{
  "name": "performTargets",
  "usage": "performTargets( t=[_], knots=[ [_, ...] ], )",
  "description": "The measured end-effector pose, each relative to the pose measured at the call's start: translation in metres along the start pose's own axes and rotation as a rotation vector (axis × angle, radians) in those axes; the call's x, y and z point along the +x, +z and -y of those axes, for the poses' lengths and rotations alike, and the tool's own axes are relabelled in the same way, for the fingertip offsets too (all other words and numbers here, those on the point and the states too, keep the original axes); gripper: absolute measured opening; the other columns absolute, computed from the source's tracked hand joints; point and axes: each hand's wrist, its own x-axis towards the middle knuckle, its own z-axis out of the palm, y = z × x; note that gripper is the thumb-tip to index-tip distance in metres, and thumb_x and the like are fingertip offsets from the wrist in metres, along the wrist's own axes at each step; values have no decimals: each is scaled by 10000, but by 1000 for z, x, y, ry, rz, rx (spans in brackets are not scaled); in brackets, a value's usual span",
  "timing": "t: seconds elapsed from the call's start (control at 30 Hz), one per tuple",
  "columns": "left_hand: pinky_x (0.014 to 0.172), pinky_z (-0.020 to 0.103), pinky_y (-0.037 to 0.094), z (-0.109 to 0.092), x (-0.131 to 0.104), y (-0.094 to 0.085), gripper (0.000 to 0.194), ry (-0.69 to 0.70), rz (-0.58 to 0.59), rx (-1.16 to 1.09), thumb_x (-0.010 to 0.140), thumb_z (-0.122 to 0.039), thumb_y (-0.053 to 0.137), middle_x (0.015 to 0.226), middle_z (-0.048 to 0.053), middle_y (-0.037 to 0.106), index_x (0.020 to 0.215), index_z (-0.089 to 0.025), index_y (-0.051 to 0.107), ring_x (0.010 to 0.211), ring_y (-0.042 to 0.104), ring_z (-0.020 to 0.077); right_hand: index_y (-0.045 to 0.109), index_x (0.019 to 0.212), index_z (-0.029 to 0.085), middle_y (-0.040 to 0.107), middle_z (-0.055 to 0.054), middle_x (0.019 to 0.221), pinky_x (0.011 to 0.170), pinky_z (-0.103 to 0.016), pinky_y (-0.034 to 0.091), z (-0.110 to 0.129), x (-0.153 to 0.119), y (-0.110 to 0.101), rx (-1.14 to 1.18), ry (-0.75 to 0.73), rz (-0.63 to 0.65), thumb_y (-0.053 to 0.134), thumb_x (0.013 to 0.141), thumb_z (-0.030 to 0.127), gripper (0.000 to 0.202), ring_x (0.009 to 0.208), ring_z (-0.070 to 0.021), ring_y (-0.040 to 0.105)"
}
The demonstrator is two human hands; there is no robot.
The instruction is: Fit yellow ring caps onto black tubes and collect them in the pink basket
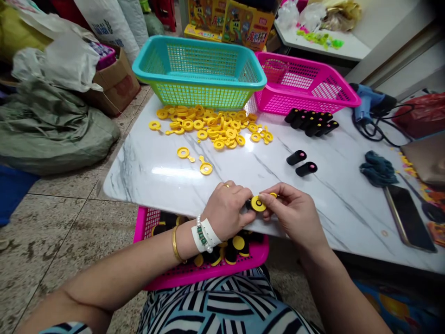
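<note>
At the table's front edge my left hand (229, 206) is closed around a black cylinder (248, 204), mostly hidden by the fingers. My right hand (294, 211) pinches a yellow ring-shaped plastic piece (258, 203) against the cylinder's end. Two loose yellow pieces with short tabs (183, 152) lie beyond my left hand, in front of a heap of the same pieces (208, 123). Two black cylinders with pink ends (306, 169) rest to the right, and a group of several more (311, 121) lies behind them. Below the edge, a pink basket (205, 278) holds black cylinders with yellow ends.
A teal and green basket (200, 83) and a pink basket (306, 99) stand at the back of the marble-patterned table (139, 171). On the right are a blue corded tool (368, 104), a dark cloth (378, 169) and a phone (409, 218). Sacks (52, 125) crowd the left floor.
</note>
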Motion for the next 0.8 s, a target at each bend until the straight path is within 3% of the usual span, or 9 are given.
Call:
performTargets(
  t=[0.1,0.2,0.27,0.37,0.47,0.53,0.63,0.7,0.8],
  knots=[
    [786,358,426,-3,-2,-3,99,0,7,-6,791,-278,619,806,34,651,821,-185,601,806,564,209,644,801,158,653,-4,544,477,-248,505,-2,2,-1,37,11,45,745,772,431,292,464,-131,599],
    [741,334,458,-10,-3,-9,175,-43,28,-136,799,-284,614,804,36,660,933,-173,622,772,597,195,618,810,175,654,6,556,493,-246,516,-3,1,0,72,26,55,732,788,427,278,473,-128,605],
    [634,278,467,-14,-1,-12,230,-160,71,-341,842,-332,588,739,13,660,1010,-177,618,671,610,159,602,818,188,658,10,587,502,-244,518,-4,-2,1,82,30,52,718,803,426,265,489,-128,613],
    [436,190,388,-16,6,-13,232,-409,198,-700,905,-390,512,582,-39,604,977,-183,588,438,533,94,577,836,197,641,22,601,489,-231,499,-6,-5,1,44,18,48,687,832,432,260,495,-122,609],
    [359,161,327,-16,10,-10,222,-505,292,-884,924,-389,479,555,-65,569,993,-186,536,335,456,67,548,829,202,577,54,529,456,-210,455,-8,-4,0,-2,-10,50,652,860,447,268,449,-105,559],
    [387,167,353,-17,6,-7,222,-451,249,-818,943,-363,452,568,-69,564,1073,-198,524,364,476,72,535,825,204,538,70,491,433,-201,424,-10,-4,0,5,-7,63,632,872,459,276,419,-96,516],
    [531,209,443,-19,-3,-2,286,-261,77,-534,932,-340,504,640,-46,587,1187,-211,512,534,564,108,540,837,201,517,79,492,390,-189,359,-13,-4,0,55,16,52,655,848,477,299,392,-80,453],
    [649,251,482,-18,-7,1,324,-128,-12,-335,902,-354,573,789,1,627,1189,-208,535,690,606,141,571,853,190,518,75,515,382,-187,330,-15,-5,0,103,17,14,704,806,470,314,395,-71,425],
    [728,282,494,-14,-8,4,296,-52,-82,-159,883,-382,607,947,48,612,1115,-199,603,807,607,167,641,866,164,569,31,597,427,-202,387,-17,-9,-4,242,3,-5,700,804,477,324,463,-82,484]
  ],
)
